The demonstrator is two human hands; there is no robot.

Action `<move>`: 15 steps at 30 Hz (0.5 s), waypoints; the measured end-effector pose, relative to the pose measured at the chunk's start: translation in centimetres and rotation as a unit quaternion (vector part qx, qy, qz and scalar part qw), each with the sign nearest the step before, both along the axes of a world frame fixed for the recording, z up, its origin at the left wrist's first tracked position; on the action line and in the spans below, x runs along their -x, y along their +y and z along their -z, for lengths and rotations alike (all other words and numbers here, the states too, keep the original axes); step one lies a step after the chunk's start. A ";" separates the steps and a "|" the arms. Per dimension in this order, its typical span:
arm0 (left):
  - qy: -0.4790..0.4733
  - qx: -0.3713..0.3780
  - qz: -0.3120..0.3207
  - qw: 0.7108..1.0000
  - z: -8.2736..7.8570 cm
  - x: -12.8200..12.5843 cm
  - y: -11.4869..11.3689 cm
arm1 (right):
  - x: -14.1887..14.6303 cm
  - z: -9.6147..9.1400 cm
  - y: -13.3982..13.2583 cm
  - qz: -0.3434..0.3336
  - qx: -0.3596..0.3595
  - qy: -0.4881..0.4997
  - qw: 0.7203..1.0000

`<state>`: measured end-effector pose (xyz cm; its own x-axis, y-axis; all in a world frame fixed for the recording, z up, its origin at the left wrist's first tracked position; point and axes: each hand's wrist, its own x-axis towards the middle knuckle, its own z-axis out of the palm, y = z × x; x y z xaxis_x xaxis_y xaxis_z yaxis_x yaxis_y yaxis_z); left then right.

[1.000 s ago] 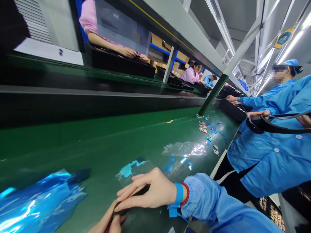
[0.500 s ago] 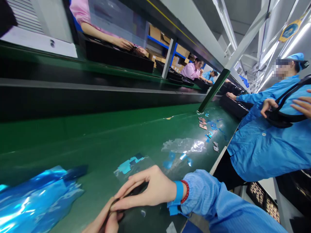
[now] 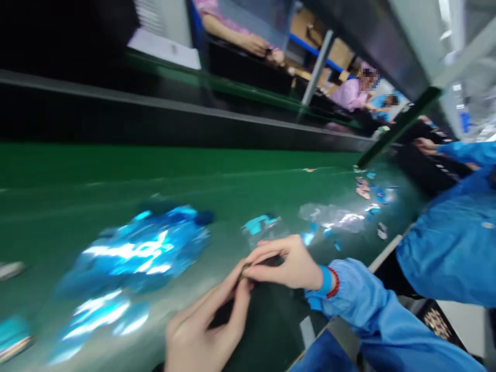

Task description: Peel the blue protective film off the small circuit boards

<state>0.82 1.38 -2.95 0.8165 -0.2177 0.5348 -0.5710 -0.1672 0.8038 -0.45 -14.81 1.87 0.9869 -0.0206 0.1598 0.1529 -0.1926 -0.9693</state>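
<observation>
view has swung and blurred, bringing both hands nearer mid-frame. the left hand point(image 3: 201, 330) and the right hand point(image 3: 287, 263), its wrist ringed by a blue wrist strap point(image 3: 323, 281), are nearly closed, pinching a small dark strip point(image 3: 248, 269) between their fingertips above the green conveyor belt point(image 3: 271, 191). crumpled blue foil film point(image 3: 135, 250) lies near them at 10 o'clock.

A dark strip point(image 3: 269, 261) shows against the green conveyor belt point(image 3: 116, 175), beside crumpled, glossy blue foil point(image 3: 135, 253); the pale blue sleeve point(image 3: 360, 299) meets a bright blue wristband point(image 3: 324, 283) and red beaded bracelet point(image 3: 334, 283).
</observation>
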 end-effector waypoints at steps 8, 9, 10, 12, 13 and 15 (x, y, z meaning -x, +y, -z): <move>0.050 0.009 -0.008 0.999 -2.8 0.6 -0.6 | 0.3 -0.4 0.1 0.013 0.007 0.015 1.000; 0.054 0.010 -0.005 0.998 -2.8 0.7 -0.6 | 0.4 -0.4 0.2 0.015 0.018 0.010 1.000; 0.056 0.010 -0.002 0.998 -2.9 0.8 -0.5 | 0.4 -0.5 0.2 0.018 0.035 0.003 0.999; 0.057 0.007 0.001 0.998 -3.0 0.9 -0.5 | 0.6 -0.6 0.2 0.025 0.080 -0.023 0.996; 0.058 0.006 0.000 0.998 -3.1 0.9 -0.6 | 0.6 -0.6 0.2 0.029 0.103 -0.037 0.994; 0.059 0.006 -0.002 0.998 -3.2 0.9 -0.7 | 0.7 -0.6 0.2 0.037 0.133 -0.067 0.988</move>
